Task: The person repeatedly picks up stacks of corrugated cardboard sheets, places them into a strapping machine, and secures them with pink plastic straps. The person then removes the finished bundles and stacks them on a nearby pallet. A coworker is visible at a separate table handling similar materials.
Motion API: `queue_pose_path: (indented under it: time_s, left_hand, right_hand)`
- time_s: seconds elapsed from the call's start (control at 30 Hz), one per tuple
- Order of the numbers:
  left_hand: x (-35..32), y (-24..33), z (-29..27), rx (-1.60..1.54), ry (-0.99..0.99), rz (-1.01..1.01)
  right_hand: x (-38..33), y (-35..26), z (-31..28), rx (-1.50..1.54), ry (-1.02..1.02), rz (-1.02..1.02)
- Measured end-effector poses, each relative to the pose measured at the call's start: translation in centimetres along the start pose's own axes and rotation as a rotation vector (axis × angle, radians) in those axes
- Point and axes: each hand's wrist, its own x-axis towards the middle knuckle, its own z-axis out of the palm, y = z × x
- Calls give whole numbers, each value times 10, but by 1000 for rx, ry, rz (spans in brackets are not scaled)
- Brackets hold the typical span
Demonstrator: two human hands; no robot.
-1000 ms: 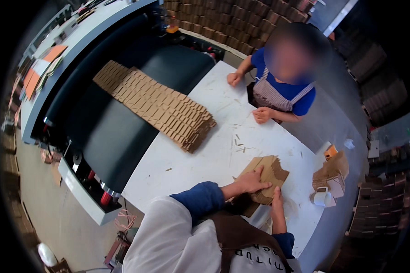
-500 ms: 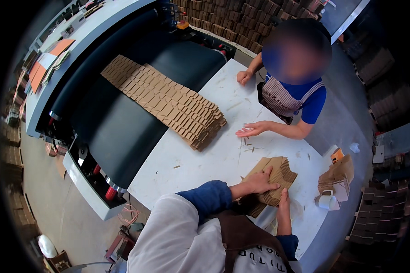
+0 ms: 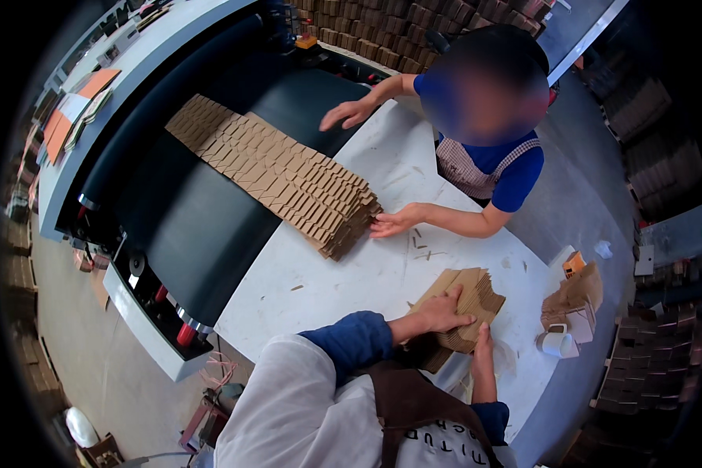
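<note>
Near my body, at the white table's near edge, a stack of folded brown cardboard pieces [image 3: 477, 296] lies between my two hands. My left hand [image 3: 443, 310] rests across its top, with the fingers pressed onto the pieces. Against the stack's near right side is my right hand [image 3: 483, 349], its thumb up along the edge and its other fingers hidden. Farther left, a long fanned row of brown cardboard pieces [image 3: 288, 179] runs from a dark belt onto the table. A co-worker's one hand [image 3: 394, 221] is at the near end of that row; the other hand [image 3: 349, 115] hovers over the belt.
The white table [image 3: 327, 292] carries small cardboard scraps. A wide dark conveyor belt [image 3: 195, 234] adjoins it on the left. At the right edge stand a white mug [image 3: 557, 342] and a crumpled brown paper bag [image 3: 577, 295]. A co-worker in blue stands across the table.
The co-worker's one hand has moved left to the end of the cardboard row, and the other has reached out over the belt. My hands have stayed on the stack.
</note>
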Motion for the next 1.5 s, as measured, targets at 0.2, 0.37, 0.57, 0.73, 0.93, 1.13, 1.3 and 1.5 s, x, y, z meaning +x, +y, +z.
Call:
queue_pose_path:
  time_s: [0.2,0.37,0.57,0.73,0.93,1.13,1.3,1.5]
  left_hand:
    - [-4,8,-6,0,-16,-13]
    - [-6,4,-8,-1,-7,-30]
    - [-7,5,-14,6,-11,-31]
    - [-7,5,-16,6,-17,-27]
    - [-11,2,-24,-10,-19,-32]
    - [-9,3,-17,-6,-7,-22]
    - [-1,-5,-3,33,29,-6]
    - [-4,4,-7,31,11,-28]
  right_hand:
    - [10,16,-14,-120,-19,-26]
    - [1,1,-1,-73,-38,-8]
    - [9,13,-5,-113,-16,-34]
    - [11,15,-6,-117,-18,-28]
    - [-3,-12,16,-42,-17,0]
    - [-1,-5,8,-34,-1,-4]
    - [-5,-6,10,-30,-30,-51]
    - [6,7,-7,-166,-38,-64]
